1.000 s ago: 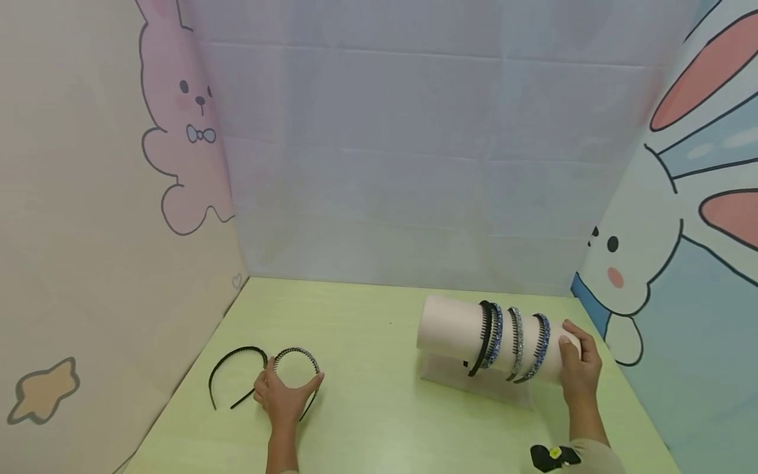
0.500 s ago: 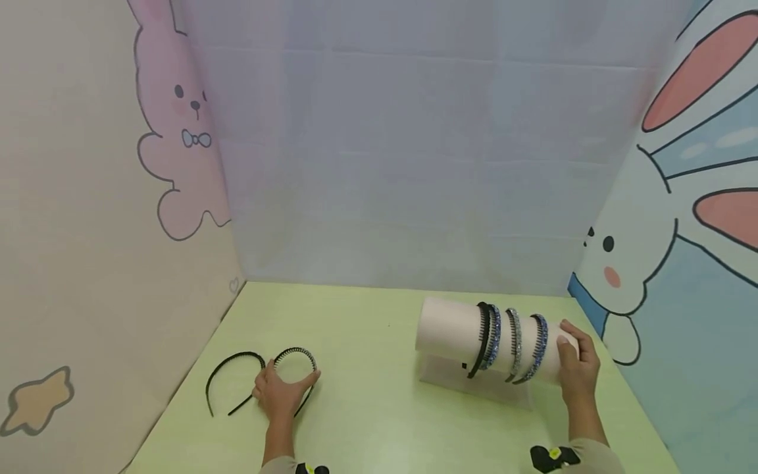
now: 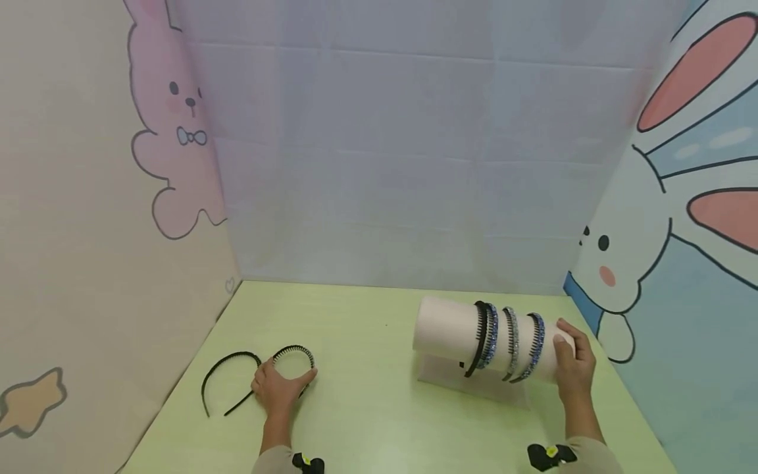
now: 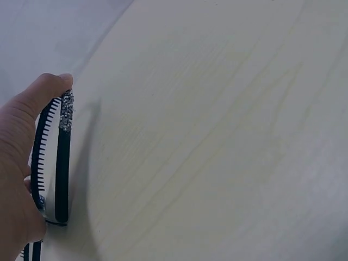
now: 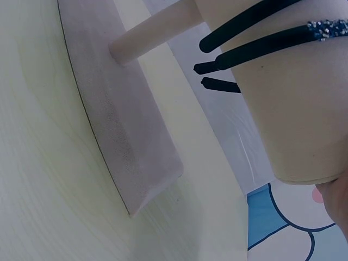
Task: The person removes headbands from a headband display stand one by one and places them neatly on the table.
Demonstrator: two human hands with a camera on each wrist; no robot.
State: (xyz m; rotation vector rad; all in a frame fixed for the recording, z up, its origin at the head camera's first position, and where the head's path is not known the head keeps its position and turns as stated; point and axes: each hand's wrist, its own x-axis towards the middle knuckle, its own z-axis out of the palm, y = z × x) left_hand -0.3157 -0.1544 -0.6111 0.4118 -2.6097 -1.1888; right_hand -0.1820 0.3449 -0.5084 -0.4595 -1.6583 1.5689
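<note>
My left hand [image 3: 275,390] spans a toothed headband [image 3: 294,347] and grips it between thumb and fingers. In the left wrist view this headband [image 4: 63,163] shows silver glitter beside a fingertip, and its shadow falls on the tabletop. A plain black headband [image 3: 227,357] lies just left of that hand. Over on the right, my right hand [image 3: 576,368] holds the near end of a pale cylindrical headband stand [image 3: 439,326]. Around the cylinder sit a black headband [image 3: 481,339], a silver glitter one [image 3: 513,342] and two blue glitter ones, including the blue headband [image 3: 535,349] closest to my hand.
Under the cylinder is the stand's flat base [image 3: 474,385], joined by a short post [image 5: 155,32] in the right wrist view. The pale green table [image 3: 355,421] meets a plain back curtain [image 3: 355,197] and side walls printed with rabbits.
The whole head view has shifted slightly. Less of the gripped headband's right leg shows below the left hand now. The right hand keeps its hold on the stand.
</note>
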